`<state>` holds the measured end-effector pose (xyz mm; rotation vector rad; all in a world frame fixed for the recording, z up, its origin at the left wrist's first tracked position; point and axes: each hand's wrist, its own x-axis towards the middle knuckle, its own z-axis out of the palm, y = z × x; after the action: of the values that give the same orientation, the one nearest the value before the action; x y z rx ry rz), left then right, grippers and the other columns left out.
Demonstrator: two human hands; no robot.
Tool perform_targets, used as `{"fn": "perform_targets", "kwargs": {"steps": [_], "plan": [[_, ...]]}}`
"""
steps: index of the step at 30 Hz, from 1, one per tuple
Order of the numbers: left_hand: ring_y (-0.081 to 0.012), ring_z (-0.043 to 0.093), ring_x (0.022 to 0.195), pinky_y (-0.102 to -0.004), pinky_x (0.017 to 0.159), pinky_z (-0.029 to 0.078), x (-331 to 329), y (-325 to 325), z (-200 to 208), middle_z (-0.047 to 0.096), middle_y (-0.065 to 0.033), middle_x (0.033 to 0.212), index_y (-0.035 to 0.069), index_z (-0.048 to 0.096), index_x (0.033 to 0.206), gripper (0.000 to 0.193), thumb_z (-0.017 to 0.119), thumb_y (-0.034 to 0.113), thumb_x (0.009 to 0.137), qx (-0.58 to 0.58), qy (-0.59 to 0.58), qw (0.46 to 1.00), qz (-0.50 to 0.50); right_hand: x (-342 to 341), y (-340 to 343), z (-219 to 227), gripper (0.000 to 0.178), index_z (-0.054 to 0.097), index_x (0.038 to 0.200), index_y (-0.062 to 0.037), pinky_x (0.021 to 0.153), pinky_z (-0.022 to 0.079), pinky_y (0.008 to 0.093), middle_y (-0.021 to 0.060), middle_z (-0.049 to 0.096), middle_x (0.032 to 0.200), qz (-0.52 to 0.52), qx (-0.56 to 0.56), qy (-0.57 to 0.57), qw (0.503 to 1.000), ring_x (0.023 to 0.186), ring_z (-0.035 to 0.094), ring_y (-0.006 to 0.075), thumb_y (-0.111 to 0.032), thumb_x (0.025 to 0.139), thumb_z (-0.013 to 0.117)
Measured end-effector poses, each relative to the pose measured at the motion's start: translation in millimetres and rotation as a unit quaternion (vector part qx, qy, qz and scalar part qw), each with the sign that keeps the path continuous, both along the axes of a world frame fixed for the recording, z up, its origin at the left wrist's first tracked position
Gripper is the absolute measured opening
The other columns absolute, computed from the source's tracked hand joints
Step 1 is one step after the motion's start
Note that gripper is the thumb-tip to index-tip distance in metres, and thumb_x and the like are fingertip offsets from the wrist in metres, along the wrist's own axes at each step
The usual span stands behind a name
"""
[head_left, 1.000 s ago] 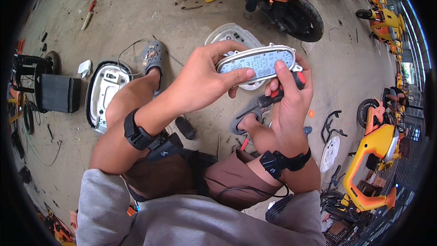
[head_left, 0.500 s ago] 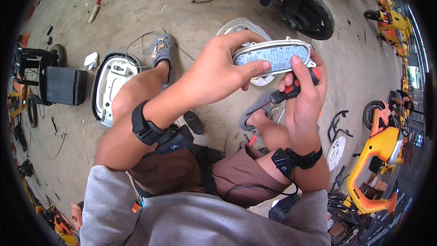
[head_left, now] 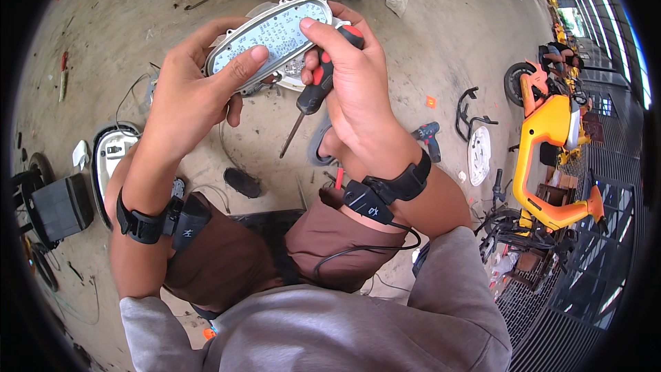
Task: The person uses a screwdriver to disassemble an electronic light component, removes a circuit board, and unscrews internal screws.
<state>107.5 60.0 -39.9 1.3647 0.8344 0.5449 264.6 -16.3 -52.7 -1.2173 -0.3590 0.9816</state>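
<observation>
while left hand (head_left: 189, 93) and right hand (head_left: 354, 76) pinch an oval panel (head_left: 281, 36), perhaps a circuit board, the right also clutches a screwdriver (head_left: 313, 98)

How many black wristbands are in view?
2: one wristband on the left forearm, another wristband on the right forearm. Any on the distant person would be too small to see.

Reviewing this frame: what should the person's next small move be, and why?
Probably let the left hand take the full weight of the oval panel, so the right hand can ease off its edge. Both hands grip the panel now, and the right also holds the screwdriver, whose tip points down, away from the panel.
</observation>
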Motion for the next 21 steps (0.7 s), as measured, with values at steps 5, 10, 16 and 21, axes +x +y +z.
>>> {"fn": "perform_targets", "kwargs": {"steps": [5, 10, 16, 21], "plan": [[-0.0048, 0.050, 0.046, -0.0203, 0.038, 0.035, 0.0, 1.6, -1.8, 0.067, -0.0064, 0.077, -0.004, 0.058, 0.120, 0.043, 0.064, 0.031, 0.097, 0.006, -0.022, 1.000, -0.009, 0.4, 2.4, 0.1, 0.040, 0.054, 0.116, -0.0023, 0.049, 0.042, 0.0249, 0.0034, 0.058, 0.069, -0.002, 0.003, 0.010, 1.000, 0.054, 0.053, 0.0101, -0.010, 0.082, 0.074], [-0.0049, 0.051, 0.048, -0.0209, 0.038, 0.035, -7.4, 10.3, 9.3, 0.069, -0.0084, 0.077, -0.004, 0.058, 0.120, 0.040, 0.059, 0.030, 0.099, 0.013, 0.027, 0.999, -0.045, -1.7, 9.1, 4.6, 0.042, 0.052, 0.118, -0.0019, 0.050, 0.043, 0.0262, 0.0039, 0.058, 0.073, 0.006, -0.006, 0.018, 1.000, 0.057, 0.053, 0.0103, -0.010, 0.083, 0.073], [-0.0064, 0.051, 0.048, -0.0239, 0.044, 0.036, -13.4, 18.3, 3.6, 0.066, -0.0043, 0.066, -0.005, 0.056, 0.123, 0.039, 0.062, 0.024, 0.097, 0.060, -0.003, 0.997, -0.057, -7.1, 8.0, 12.9, 0.049, 0.049, 0.125, -0.0025, 0.051, 0.045, 0.0275, 0.0048, 0.059, 0.085, 0.010, -0.023, 0.054, 0.998, 0.063, 0.055, 0.0101, -0.011, 0.084, 0.073], [-0.0041, 0.047, 0.047, -0.0212, 0.041, 0.034, -19.8, 16.7, 9.0, 0.066, -0.0042, 0.068, -0.002, 0.055, 0.127, 0.041, 0.065, 0.023, 0.095, -0.012, -0.032, 0.998, -0.060, -13.9, 2.7, 26.8, 0.046, 0.050, 0.126, -0.0029, 0.051, 0.044, 0.0240, 0.0030, 0.060, 0.079, 0.011, 0.011, -0.022, 1.000, 0.059, 0.054, 0.0083, -0.010, 0.086, 0.072]]}}
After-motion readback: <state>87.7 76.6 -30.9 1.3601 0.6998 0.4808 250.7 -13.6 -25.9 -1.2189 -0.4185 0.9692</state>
